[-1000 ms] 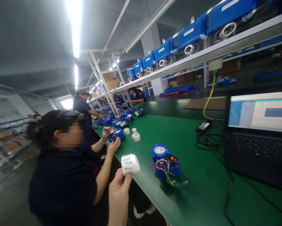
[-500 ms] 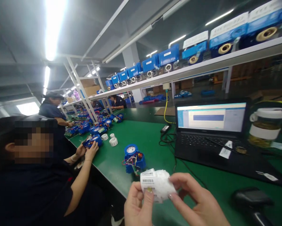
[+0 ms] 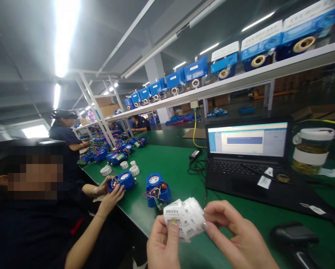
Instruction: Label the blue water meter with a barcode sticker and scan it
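Observation:
My left hand (image 3: 163,244) and my right hand (image 3: 237,239) together hold a white roll of barcode labels (image 3: 185,218) low in front of me, over the near edge of the green bench (image 3: 184,170). Left thumb presses the roll's front; right fingers pinch its right side. Just beyond the roll stands a blue water meter (image 3: 157,188) with loose coloured wires. A co-worker seated at my left holds another blue meter (image 3: 121,181) in both hands.
An open laptop (image 3: 247,153) sits at right with a glass jar (image 3: 310,149) beside it and a black handheld scanner (image 3: 294,237) near the front. White rings (image 3: 129,169) and several blue meters lie further down the bench. An overhead shelf (image 3: 240,78) carries more meters.
My right hand has joined the left on the label roll. The view swung right, bringing the laptop into view. The co-worker's meter has slid closer along the bench.

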A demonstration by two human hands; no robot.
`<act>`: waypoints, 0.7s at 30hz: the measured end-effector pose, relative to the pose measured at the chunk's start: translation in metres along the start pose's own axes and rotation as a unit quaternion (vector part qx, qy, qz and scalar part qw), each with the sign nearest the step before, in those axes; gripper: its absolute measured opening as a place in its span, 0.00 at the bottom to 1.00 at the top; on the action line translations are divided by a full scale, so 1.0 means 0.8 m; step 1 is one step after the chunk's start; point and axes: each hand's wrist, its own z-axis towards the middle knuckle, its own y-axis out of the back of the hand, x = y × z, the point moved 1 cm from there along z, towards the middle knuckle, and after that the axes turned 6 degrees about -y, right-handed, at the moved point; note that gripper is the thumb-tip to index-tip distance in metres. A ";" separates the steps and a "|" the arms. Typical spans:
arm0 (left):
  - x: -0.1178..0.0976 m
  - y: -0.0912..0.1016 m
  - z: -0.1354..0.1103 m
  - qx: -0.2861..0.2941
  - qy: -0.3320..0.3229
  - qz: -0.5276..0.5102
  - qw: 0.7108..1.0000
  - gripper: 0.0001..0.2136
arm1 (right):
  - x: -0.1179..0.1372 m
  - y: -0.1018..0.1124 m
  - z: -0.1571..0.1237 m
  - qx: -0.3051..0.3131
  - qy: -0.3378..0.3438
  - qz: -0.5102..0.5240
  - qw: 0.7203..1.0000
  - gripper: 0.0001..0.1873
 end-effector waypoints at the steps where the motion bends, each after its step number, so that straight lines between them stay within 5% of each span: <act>1: 0.002 0.001 0.001 0.002 0.002 -0.008 1.000 0.23 | 0.001 0.001 0.000 0.002 -0.006 0.007 1.000 0.04; 10: 0.014 -0.010 0.000 0.030 0.036 -0.083 0.995 0.24 | 0.009 0.002 0.004 -0.061 0.009 -0.033 0.998 0.03; 16: 0.015 -0.005 0.003 0.007 0.051 -0.105 0.993 0.25 | 0.013 0.009 0.010 -0.047 -0.077 0.016 0.996 0.08; 21: 0.018 0.002 0.007 0.006 0.035 -0.103 0.994 0.24 | 0.005 0.013 0.010 -0.049 -0.062 0.000 0.997 0.09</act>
